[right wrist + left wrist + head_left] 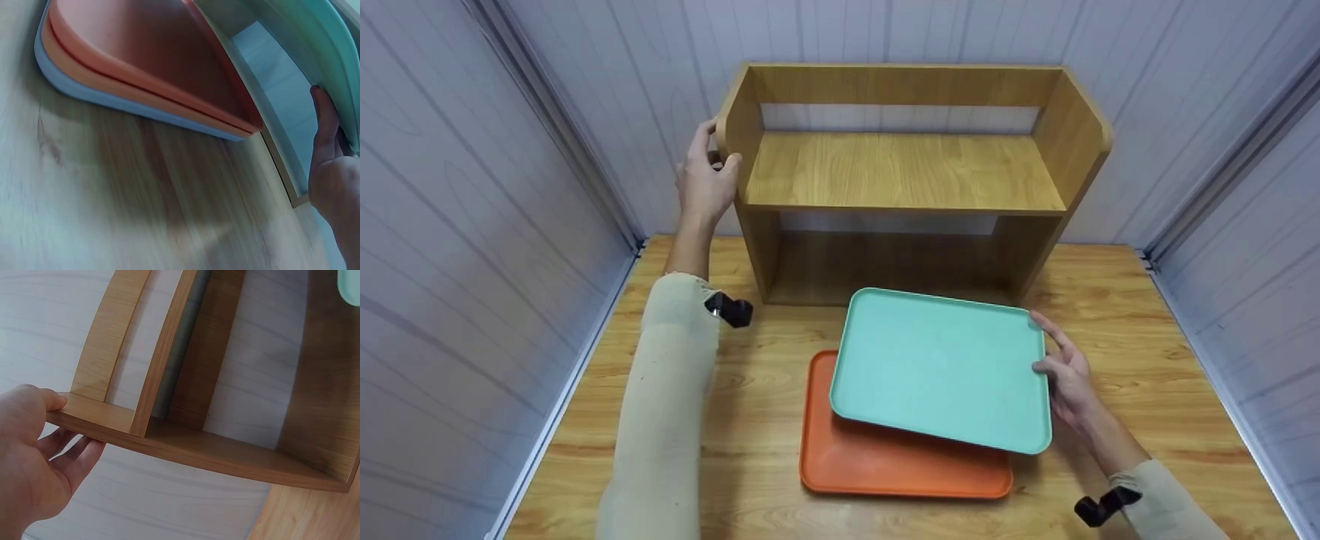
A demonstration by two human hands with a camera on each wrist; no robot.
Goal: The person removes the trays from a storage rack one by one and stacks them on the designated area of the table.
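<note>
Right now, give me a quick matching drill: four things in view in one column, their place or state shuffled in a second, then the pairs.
Things:
1. mint green plastic tray
2. orange plastic tray
3. light wooden two-tier shelf
4. bare upper board of the shelf

States:
A. gripped at its left side panel by the left hand
B. flat on the table, partly covered
C. held at its right edge by the right hand
D. nothing on it

Pairs: 1-C, 2-B, 3-A, 4-D

Head view high above wooden shelf (904, 172); wrist views close, sharing it.
</note>
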